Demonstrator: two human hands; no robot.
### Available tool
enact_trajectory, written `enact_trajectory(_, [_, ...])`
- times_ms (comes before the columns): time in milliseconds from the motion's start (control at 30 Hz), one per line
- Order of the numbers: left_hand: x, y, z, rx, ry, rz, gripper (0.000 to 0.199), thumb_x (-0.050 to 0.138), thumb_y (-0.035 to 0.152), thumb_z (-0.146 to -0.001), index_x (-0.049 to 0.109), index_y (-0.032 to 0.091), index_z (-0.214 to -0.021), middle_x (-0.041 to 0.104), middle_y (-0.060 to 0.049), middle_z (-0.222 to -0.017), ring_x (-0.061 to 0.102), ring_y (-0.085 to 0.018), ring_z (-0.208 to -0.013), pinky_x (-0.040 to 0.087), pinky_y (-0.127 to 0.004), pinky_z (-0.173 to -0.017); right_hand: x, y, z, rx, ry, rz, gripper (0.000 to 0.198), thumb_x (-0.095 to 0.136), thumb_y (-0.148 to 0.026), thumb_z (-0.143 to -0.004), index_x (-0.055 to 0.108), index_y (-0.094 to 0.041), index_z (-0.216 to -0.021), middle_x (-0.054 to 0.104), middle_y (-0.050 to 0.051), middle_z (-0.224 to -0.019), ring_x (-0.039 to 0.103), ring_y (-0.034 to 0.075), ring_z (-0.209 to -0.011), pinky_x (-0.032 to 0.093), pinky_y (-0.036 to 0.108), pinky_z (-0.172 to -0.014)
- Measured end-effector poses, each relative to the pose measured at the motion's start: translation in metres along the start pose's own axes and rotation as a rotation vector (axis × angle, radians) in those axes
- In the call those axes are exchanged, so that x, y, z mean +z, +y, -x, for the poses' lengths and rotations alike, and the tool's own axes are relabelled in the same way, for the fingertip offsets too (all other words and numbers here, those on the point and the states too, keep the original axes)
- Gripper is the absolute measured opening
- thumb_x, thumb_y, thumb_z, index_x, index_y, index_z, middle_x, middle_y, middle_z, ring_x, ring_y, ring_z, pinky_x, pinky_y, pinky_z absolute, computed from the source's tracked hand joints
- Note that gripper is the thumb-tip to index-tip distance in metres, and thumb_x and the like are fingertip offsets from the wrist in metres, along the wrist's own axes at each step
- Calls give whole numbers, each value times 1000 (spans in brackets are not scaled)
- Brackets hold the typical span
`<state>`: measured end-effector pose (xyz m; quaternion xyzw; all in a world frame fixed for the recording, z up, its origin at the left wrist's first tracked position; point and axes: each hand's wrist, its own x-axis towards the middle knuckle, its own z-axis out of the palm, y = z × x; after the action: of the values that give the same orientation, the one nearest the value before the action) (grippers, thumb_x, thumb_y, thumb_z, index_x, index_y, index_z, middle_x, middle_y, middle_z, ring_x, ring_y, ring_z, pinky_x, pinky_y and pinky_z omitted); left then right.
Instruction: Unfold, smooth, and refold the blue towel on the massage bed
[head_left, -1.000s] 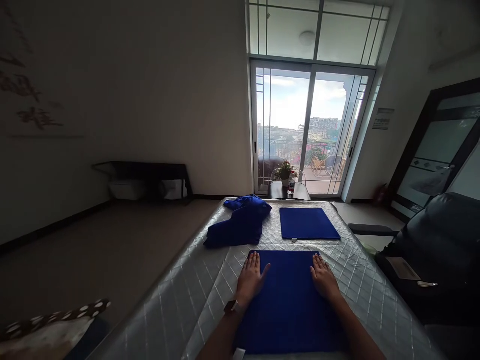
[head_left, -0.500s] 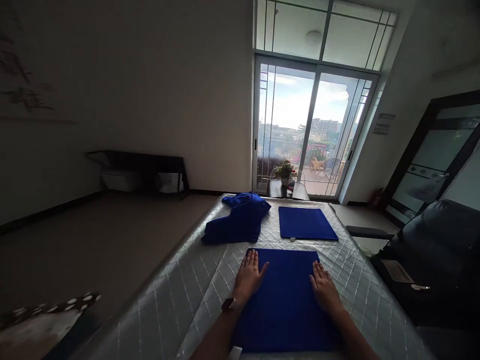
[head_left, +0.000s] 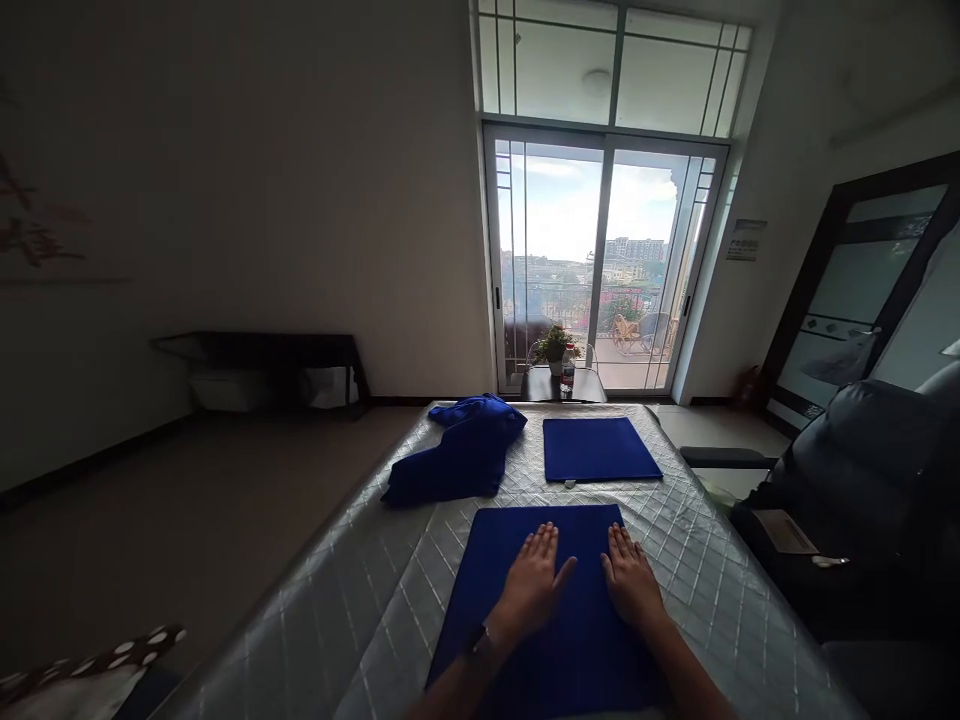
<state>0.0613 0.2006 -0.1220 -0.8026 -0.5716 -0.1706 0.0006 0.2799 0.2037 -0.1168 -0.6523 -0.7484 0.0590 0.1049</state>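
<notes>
Nothing is gripped. Left hand [head_left: 534,575] and right hand [head_left: 634,580] are held palm-down, fingers straight and mostly together, left thumb spread toward the right hand. The near blue square [head_left: 579,640] lies directly under both; the left is set in from its left edge, the right along its right edge. Whether full palm weight is borne can't be told.

Risks, as judged: if the palms are pushed unevenly, the top layer could be dragged and the square skewed or creased. A right-edge corner could be rucked by the right fingers. If the sheen of the silver cover [head_left: 345,610] means low friction, the whole square could be slid. Fabric could be snagged by the dark wristband [head_left: 478,638] on the left wrist if the forearm is lowered.

Materials: matte, smooth-looking blue cloth, straight edges, crisp far corners. The cover is shiny, diamond-quilted, lightly wrinkled. Beyond the right hand, a second blue square [head_left: 600,448] is laid flat, small pale tag [head_left: 570,484] at its near edge. Beyond and left of the left hand, a blue cloth heap [head_left: 457,450] is left rumpled and irregular.
</notes>
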Motion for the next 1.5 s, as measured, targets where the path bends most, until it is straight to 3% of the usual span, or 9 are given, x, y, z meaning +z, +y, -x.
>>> enact_trajectory(133, [16,63,-13,163,-32,78,67,20,53,-107,33,14,-160,39,-12,-164,30,-25,-154,31,-47,-125,0,3,2,-59,-12,47,60,25,-31,-101,37,-15,-158,24,10,-169,17,23,-158,16,45,-127])
enact_trajectory(233, [23,76,-17,158,-25,99,65,18,50,-108,33,14,-160,39,-13,-163,30,-26,-154,31,-49,-125,-1,4,4,-100,-25,53,59,25,-31,-101,43,-18,-156,25,9,-169,17,25,-158,17,46,-127])
enact_trajectory(367, [22,49,-9,100,-22,64,65,17,51,-107,35,16,-159,39,-12,-164,32,-26,-153,32,-49,-124,-1,3,2,-42,2,17,63,23,-35,-102,33,-12,-159,26,11,-168,19,23,-157,18,44,-127])
enact_trajectory(633, [-7,-63,31,-172,-67,-107,75,17,60,-105,34,10,-159,32,-14,-166,28,-28,-155,28,-49,-126,1,2,0,2,-22,-28,66,20,-38,-102,24,-8,-161,21,10,-169,15,20,-158,14,43,-128])
enact_trajectory(733, [-13,-89,45,-231,-40,-134,72,19,56,-106,34,9,-158,32,-16,-166,28,-27,-155,28,-48,-126,1,2,-1,9,-21,-15,66,20,-38,-102,25,-9,-161,21,9,-170,14,19,-158,13,40,-128])
enact_trajectory(967, [-17,-90,51,-268,-9,-96,70,27,55,-106,35,9,-158,33,-19,-165,29,-28,-154,30,-48,-124,0,-1,0,6,-21,23,65,20,-37,-102,24,-9,-161,22,9,-170,12,18,-158,13,41,-128])
enact_trajectory(1267, [-20,-90,52,-273,20,-89,80,18,62,-104,39,4,-155,36,-20,-163,33,-29,-153,31,-47,-124,-8,-3,1,-2,-64,88,66,20,-38,-103,24,-7,-160,22,13,-169,15,20,-158,15,42,-128])
enact_trajectory(1500, [-10,-96,52,-252,56,-63,80,19,62,-104,37,4,-156,35,-19,-164,32,-29,-153,29,-48,-125,-17,-2,23,-48,-59,95,66,16,-41,-104,25,-8,-161,21,10,-169,15,20,-158,18,43,-128])
